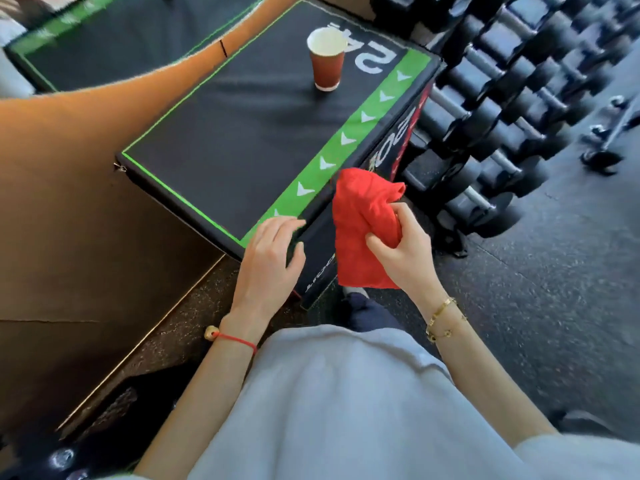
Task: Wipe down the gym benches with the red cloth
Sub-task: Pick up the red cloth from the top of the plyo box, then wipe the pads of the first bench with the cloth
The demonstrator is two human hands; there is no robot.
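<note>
A black padded gym box (228, 147) with a green border and white arrows fills the middle of the view. My right hand (405, 247) grips the bunched red cloth (363, 216) just off the box's near right corner, beside its side wall. My left hand (270, 261) lies at the near corner of the box with its fingers loosely bent over the edge, holding nothing.
A red paper cup (327, 58) stands upright on the far part of the box top. A rack of black dumbbells (502, 116) lines the right side. A brown panel (69, 188) runs along the left. A second green-edged box (104, 39) sits behind. Dark rubber floor (536, 289) lies to the right.
</note>
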